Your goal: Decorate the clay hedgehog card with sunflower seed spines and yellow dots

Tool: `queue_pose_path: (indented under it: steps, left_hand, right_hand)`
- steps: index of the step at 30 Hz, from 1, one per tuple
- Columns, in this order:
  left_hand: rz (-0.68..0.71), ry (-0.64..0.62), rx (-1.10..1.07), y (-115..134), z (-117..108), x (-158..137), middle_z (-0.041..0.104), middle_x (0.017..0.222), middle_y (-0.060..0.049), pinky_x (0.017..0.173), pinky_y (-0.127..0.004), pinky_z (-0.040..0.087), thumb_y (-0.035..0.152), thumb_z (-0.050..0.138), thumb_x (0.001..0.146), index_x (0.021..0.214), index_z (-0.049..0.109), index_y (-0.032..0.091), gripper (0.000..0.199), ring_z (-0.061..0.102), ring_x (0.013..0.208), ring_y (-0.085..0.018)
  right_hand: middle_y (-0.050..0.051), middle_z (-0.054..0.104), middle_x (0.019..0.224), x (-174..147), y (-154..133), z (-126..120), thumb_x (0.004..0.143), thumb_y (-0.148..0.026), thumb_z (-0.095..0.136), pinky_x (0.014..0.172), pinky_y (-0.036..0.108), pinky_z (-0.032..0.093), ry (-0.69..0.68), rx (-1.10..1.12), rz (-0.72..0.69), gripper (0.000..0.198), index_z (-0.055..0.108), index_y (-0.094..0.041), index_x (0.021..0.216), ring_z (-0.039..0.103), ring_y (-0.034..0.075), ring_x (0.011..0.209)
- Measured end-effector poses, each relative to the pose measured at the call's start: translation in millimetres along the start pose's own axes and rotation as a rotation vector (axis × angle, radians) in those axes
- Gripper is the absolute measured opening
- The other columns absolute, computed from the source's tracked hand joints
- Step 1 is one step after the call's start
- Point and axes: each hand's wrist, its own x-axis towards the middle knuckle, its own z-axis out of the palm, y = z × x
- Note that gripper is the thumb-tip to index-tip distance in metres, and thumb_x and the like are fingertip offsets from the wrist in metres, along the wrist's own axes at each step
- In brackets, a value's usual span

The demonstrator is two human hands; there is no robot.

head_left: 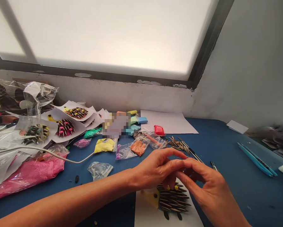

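My left hand (155, 168) reaches across from the left, and its fingertips meet those of my right hand (206, 179). Both hands have curled, closed fingers; anything pinched between them is hidden or too small to name. Just below them lies a hedgehog picture (173, 198) on a sheet of white paper (147, 217). The hedgehog has a yellow clay face, spines of striped sunflower seeds, small yellow balls on its back and dark feet. My hands cover part of its top. Behind them sit a pile of loose sunflower seeds (176, 145) and a thin dark pointed tool (190, 151).
Bags of coloured clay, including a yellow one (104, 145) and an orange one (138, 147), lie on the blue table (226, 148). Finished hedgehog pictures (76, 112) are stacked at left, beside a pink bag (37, 171). Blue tweezers (257, 160) lie right. A white cable (70, 160) crosses the left side.
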Motion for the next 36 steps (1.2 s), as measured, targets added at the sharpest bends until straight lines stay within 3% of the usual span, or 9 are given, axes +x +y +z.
queue_pose_path:
  steps: [3,8,12,17,26,29,32,34,36]
  left_hand:
    - [0.000,-0.014,0.027,5.0,0.2,-1.6,0.056,0.060,0.002,0.047,-0.018,0.043,0.051,0.048,0.094,0.116,0.054,0.014,0.044,0.052,0.048,-0.008]
    - [-0.025,-0.026,0.056,6.3,-4.8,-0.4,0.062,0.072,-0.002,0.046,-0.017,0.041,0.059,0.060,0.084,0.083,0.056,0.012,0.047,0.054,0.050,-0.006]
    - [-0.037,-0.028,0.047,5.9,-7.2,0.1,0.063,0.072,-0.002,0.047,-0.018,0.041,0.058,0.062,0.082,0.083,0.059,0.011,0.047,0.055,0.049,-0.006]
    - [-0.031,-0.037,0.072,7.5,-8.9,0.1,0.062,0.071,-0.002,0.048,-0.018,0.040,0.060,0.060,0.083,0.079,0.061,0.011,0.049,0.055,0.050,-0.006]
    - [-0.027,0.009,0.134,10.0,0.5,-3.6,0.054,0.061,0.001,0.052,-0.020,0.042,0.053,0.060,0.084,0.073,0.058,0.013,0.042,0.052,0.053,-0.008]
    - [-0.006,0.065,0.154,9.5,0.6,-2.3,0.051,0.056,0.002,0.050,-0.019,0.040,0.039,0.061,0.084,0.068,0.057,0.013,0.031,0.051,0.052,-0.008]
    - [0.007,0.174,0.110,8.8,-8.0,1.8,0.058,0.059,0.001,0.048,-0.019,0.039,0.033,0.059,0.083,0.067,0.059,0.012,0.026,0.053,0.049,-0.007]
    - [0.003,0.224,0.076,7.4,-16.4,4.6,0.065,0.068,-0.003,0.047,-0.019,0.041,0.034,0.059,0.084,0.078,0.064,0.011,0.024,0.056,0.047,-0.007]
    - [-0.019,0.240,0.021,4.9,-23.7,6.5,0.069,0.078,-0.006,0.048,-0.021,0.043,0.032,0.058,0.084,0.094,0.067,0.010,0.025,0.059,0.048,-0.009]
  right_hand:
    - [0.003,0.073,0.080,-1.5,-2.1,-4.8,0.095,-0.041,0.051,0.065,0.026,0.055,0.027,-0.053,-0.011,0.029,0.073,-0.022,0.089,0.067,0.016,0.069]
    - [0.002,0.073,0.079,-2.0,-3.3,-13.0,0.090,-0.042,0.058,0.060,0.024,0.054,0.124,-0.133,-0.012,0.024,0.072,-0.023,0.088,0.066,0.016,0.066]
    - [0.001,0.071,0.074,-2.6,-3.5,-12.2,0.090,-0.042,0.058,0.055,0.023,0.052,0.171,-0.127,-0.045,0.023,0.072,-0.023,0.088,0.063,0.014,0.059]
    - [0.001,0.071,0.081,-5.1,-1.9,-10.9,0.094,-0.035,0.052,0.061,0.024,0.053,0.073,-0.177,-0.091,0.023,0.071,-0.023,0.093,0.064,0.014,0.066]
    - [-0.003,0.057,0.062,-6.7,-0.5,-0.4,0.087,-0.022,0.053,0.051,0.024,0.044,0.183,-0.373,-0.160,0.017,0.058,-0.023,0.071,0.052,0.011,0.052]
    - [-0.004,0.054,0.058,-6.0,-0.3,-3.6,0.085,-0.024,0.053,0.045,0.023,0.040,0.211,-0.378,-0.095,0.018,0.054,-0.024,0.067,0.051,0.011,0.049]
    - [-0.004,0.055,0.056,-0.6,0.9,-17.0,0.086,-0.038,0.053,0.039,0.022,0.039,0.342,-0.264,0.073,0.019,0.057,-0.024,0.073,0.052,0.012,0.046]
    - [-0.002,0.062,0.062,4.0,2.6,-27.6,0.082,-0.044,0.056,0.043,0.023,0.045,0.454,-0.180,0.133,0.021,0.062,-0.023,0.082,0.057,0.014,0.049]
    - [-0.001,0.062,0.061,7.3,4.9,-35.3,0.080,-0.044,0.057,0.045,0.025,0.049,0.454,-0.111,0.159,0.023,0.064,-0.023,0.086,0.058,0.015,0.049]
